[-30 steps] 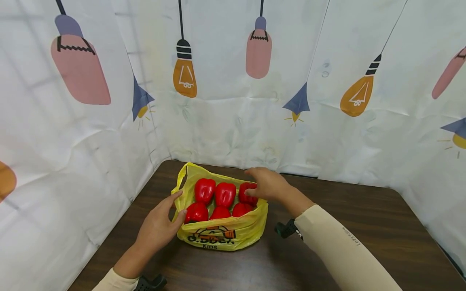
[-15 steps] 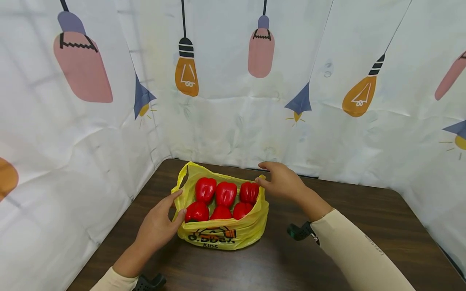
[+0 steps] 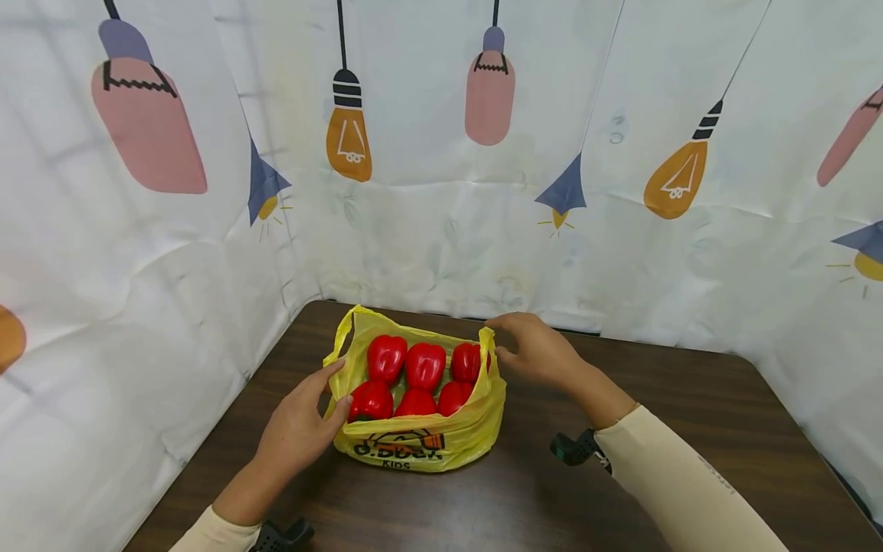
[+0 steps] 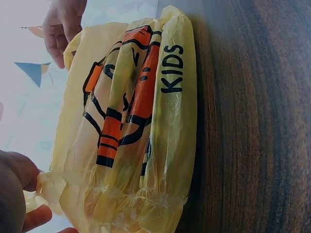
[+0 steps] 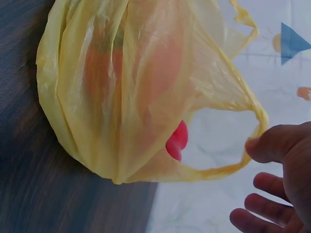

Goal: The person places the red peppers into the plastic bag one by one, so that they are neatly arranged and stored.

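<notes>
A yellow plastic bag (image 3: pixel 476 437) stands on the table with its mouth open upward. Several glossy red bell peppers (image 3: pixel 425 366) sit inside in two rows. Beside the bag's left rim is my left hand (image 3: pixel 300 429), thumb and forefinger spread; in the left wrist view its thumb (image 4: pixel 26 170) touches the plastic edge. My right hand (image 3: pixel 541 353) is at the right handle loop (image 3: pixel 487 341), which stands upright. The right wrist view has the right thumb (image 5: pixel 269 143) against that loop, the other fingers loose and apart from it. The left handle loop (image 3: pixel 343 337) is also raised.
The dark wood table (image 3: pixel 662 414) extends right of the bag and toward the front. A white curtain (image 3: pixel 441 245) printed with lamps hangs close behind and along the left side. A black wrist strap (image 3: pixel 576 448) shows under the right sleeve.
My right hand has drawn back rightward from over the back right pepper to the right handle loop, which now stands up. My left hand stays at the left rim.
</notes>
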### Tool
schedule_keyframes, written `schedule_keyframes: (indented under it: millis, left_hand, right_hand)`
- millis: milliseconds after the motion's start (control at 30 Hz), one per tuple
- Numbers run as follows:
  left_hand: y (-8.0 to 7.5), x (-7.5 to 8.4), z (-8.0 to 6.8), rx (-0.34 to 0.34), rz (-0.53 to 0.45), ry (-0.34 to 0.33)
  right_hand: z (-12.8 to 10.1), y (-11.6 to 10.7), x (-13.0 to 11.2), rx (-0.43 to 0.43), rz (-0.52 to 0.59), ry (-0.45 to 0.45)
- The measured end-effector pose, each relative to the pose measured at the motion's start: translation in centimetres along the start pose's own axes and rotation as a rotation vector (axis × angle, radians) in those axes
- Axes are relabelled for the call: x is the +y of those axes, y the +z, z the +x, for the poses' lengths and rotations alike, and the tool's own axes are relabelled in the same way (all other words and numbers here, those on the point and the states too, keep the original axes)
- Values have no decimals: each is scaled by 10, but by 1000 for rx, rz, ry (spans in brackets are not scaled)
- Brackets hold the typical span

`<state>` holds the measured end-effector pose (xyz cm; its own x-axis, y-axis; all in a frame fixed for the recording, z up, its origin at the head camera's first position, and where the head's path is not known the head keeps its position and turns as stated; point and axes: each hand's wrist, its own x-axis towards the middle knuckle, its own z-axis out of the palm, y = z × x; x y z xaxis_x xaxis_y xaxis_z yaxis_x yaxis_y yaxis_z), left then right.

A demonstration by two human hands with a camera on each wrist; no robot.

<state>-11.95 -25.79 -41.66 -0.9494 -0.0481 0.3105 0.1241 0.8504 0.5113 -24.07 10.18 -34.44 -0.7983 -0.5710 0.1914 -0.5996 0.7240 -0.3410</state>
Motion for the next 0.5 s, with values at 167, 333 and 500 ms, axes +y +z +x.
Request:
schedule_keyframes:
  millis: [167, 333, 500]
  left_hand:
    - [0, -1, -1, 1, -8, -1]
    - [1, -2, -2, 9, -4, 10]
    - [0, -3, -2, 21, 7, 19]
  right_hand:
    - [7, 6, -1, 14, -28, -34]
    - [9, 7, -3, 80, -67, -74]
    - [5, 4, -3, 199, -80, -124]
